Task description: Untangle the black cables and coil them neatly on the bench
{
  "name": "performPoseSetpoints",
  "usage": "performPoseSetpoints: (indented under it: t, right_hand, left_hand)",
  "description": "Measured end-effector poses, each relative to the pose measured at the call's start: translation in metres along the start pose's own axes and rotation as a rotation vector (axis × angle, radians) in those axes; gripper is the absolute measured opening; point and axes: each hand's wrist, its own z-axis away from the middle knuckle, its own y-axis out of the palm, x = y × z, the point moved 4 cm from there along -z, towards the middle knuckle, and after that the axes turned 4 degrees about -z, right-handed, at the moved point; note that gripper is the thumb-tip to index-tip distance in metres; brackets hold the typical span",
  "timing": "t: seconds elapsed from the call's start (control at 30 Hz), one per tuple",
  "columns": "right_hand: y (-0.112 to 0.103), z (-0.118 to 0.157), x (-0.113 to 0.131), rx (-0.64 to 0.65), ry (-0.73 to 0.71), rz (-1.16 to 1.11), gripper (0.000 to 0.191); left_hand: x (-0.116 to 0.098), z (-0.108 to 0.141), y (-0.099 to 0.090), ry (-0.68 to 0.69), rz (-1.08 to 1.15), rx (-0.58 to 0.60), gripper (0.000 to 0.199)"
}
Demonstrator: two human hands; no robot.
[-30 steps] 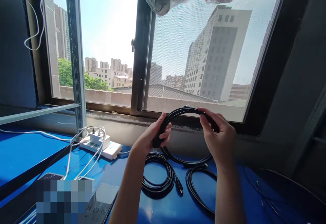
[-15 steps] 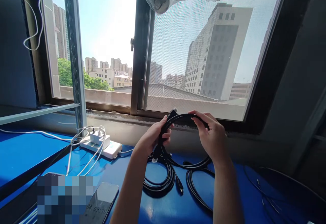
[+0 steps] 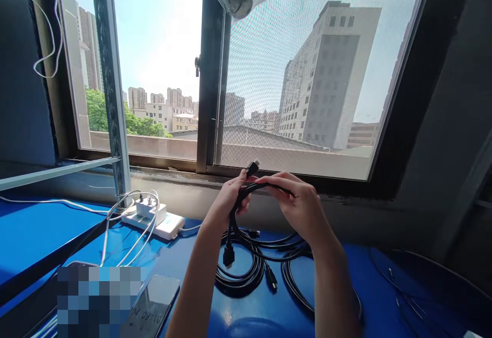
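A looped black cable [image 3: 265,185] is held up over the blue table. My left hand [image 3: 227,199] grips its left side, thumb near a black connector [image 3: 252,168] that points up and right. The other connector [image 3: 228,255] hangs below that hand. My right hand [image 3: 298,197] pinches the top of the loop, close to the left hand, fingers bent over the cable. Beneath them lie two coiled black cables, one coil [image 3: 244,288] at the left with a connector [image 3: 271,278] beside it, the other coil [image 3: 295,289] partly behind my right forearm.
A white power strip [image 3: 169,225] with white cords stands at the left on the blue table [image 3: 246,322]. A phone [image 3: 156,302] lies at the front left. Thin wires [image 3: 407,297] are at the right. A metal shelf post [image 3: 112,87] stands before the window.
My right hand has moved left, closer to my left hand. The upper connector has shifted left, and the lower one now hangs lower. The held loop sags more.
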Motion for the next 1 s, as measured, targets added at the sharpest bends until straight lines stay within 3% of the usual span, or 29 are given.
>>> performPoseSetpoints:
  t: [0.13, 0.33, 0.47, 0.77, 1.0]
  right_hand:
    - [0.004, -0.001, 0.000, -0.001, 0.031, 0.026, 0.022]
    - [-0.001, 0.000, -0.006, -0.144, -0.018, 0.073, 0.022]
    - [-0.005, 0.001, -0.008, -0.216, -0.061, 0.086, 0.024]
    - [-0.003, 0.000, -0.004, -0.195, -0.110, 0.104, 0.022]
    - [-0.016, 0.000, 0.007, -0.352, -0.114, 0.101, 0.020]
  left_hand:
    - [0.001, -0.001, 0.002, 0.030, -0.051, -0.042, 0.036]
    - [-0.006, -0.002, 0.006, 0.156, -0.056, -0.153, 0.015]
    - [-0.011, -0.001, 0.011, 0.271, -0.113, -0.110, 0.013]
    - [-0.001, -0.001, -0.005, 0.118, -0.025, -0.013, 0.025]
    - [-0.006, 0.004, -0.015, 0.089, -0.015, 0.058, 0.035]
